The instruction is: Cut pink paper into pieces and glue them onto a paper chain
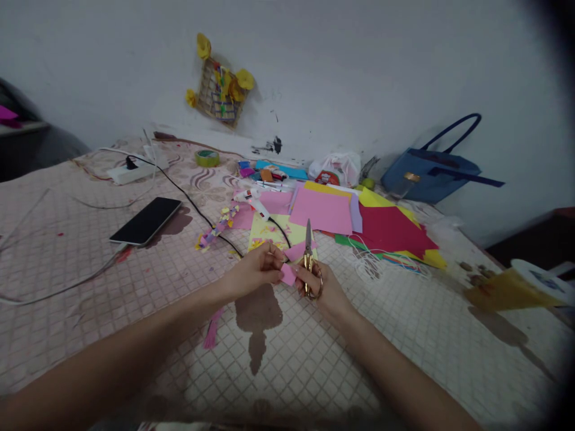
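Between my two hands is a small pink piece of paper (288,274). My left hand (258,269) pinches its left side with thumb and finger. My right hand (326,287) has gold-handled scissors (308,254) in its grip, blades pointing up and away, and its fingertips meet the paper's right edge. Just beyond my hands lie a larger pink paper scrap (300,250) and a pale yellow sheet (281,227) strewn with small cuttings. A pink fringed tassel (212,330) rests on the cloth below my left forearm.
A white glue gun (257,205) with a black cord lies behind my hands. Stacked coloured sheets (321,209), tangled white string (366,260) and a blue bag (433,173) are to the right. A tablet (147,221), power strip (130,172) and green tape roll (207,158) are left.
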A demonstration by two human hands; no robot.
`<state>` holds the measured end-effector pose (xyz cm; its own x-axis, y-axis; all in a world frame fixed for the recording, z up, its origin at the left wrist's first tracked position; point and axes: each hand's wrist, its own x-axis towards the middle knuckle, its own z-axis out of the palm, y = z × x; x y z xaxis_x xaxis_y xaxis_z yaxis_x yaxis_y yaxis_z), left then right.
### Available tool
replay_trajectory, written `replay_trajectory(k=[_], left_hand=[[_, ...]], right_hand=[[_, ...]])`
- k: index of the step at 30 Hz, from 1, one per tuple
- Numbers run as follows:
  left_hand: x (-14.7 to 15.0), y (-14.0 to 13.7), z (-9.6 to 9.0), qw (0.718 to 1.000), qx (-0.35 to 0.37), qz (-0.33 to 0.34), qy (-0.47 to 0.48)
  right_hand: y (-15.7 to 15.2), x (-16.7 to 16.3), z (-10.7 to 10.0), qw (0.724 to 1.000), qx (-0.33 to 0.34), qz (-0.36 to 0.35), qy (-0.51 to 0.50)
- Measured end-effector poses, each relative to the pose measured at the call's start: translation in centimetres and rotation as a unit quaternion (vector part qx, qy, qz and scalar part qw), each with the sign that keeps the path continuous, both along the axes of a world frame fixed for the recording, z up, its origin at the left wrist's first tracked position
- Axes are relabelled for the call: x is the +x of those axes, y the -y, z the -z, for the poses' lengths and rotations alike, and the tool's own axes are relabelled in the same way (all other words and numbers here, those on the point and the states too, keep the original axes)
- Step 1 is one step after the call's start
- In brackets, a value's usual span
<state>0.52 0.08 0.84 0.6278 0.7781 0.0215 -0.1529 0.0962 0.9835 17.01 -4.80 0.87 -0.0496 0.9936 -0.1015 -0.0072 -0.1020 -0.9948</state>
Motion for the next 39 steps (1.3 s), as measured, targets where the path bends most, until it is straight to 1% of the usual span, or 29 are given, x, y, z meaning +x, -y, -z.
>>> replay_trajectory(k=[3,6,9,11,14,17,20,24,30,36,39], left_hand=[[-0.06,0.0,-0.21,0.996,0.084,0.003,-0.041],[-0.22,0.01,-0.27,0.985,0.141,0.017,-0.095],[-0.24,0.15,-0.12,0.973,0.195,-0.003,-0.122],[-0.16,0.29,-0.02,0.966,0.221,-0.027,-0.128],[-0.04,0.39,-0.08,0.966,0.226,-0.046,-0.116],[-0.05,0.31,-0.35,0.971,0.213,-0.034,-0.099],[-0.15,0.18,-0.59,0.975,0.201,-0.012,-0.09],[-0.17,0.18,-0.59,0.98,0.179,-0.004,-0.086],[0.17,0.34,-0.46,0.997,0.056,-0.005,-0.046],[0.25,0.61,-0.41,0.998,-0.049,-0.02,-0.033],[0.3,0.65,-0.11,0.996,-0.081,-0.021,-0.014]], right_hand=[[-0.1,0.03,0.06,0.999,-0.027,0.009,-0.026],[-0.26,0.13,0.09,0.998,-0.047,0.011,-0.05],[-0.34,0.18,0.05,0.996,-0.057,0.015,-0.071],[-0.3,0.16,0.0,0.996,-0.056,0.012,-0.074],[-0.16,0.1,-0.06,0.996,-0.05,-0.003,-0.067],[-0.08,0.1,-0.12,0.997,-0.038,-0.019,-0.058],[-0.07,0.21,-0.26,0.998,-0.037,-0.019,-0.053],[-0.07,0.4,-0.39,0.998,-0.031,-0.033,-0.052],[-0.05,0.32,-0.34,0.999,-0.012,-0.031,-0.032],[0.1,0.2,-0.16,0.999,0.027,-0.031,-0.005],[0.16,0.16,-0.07,0.999,0.033,-0.035,0.003]])
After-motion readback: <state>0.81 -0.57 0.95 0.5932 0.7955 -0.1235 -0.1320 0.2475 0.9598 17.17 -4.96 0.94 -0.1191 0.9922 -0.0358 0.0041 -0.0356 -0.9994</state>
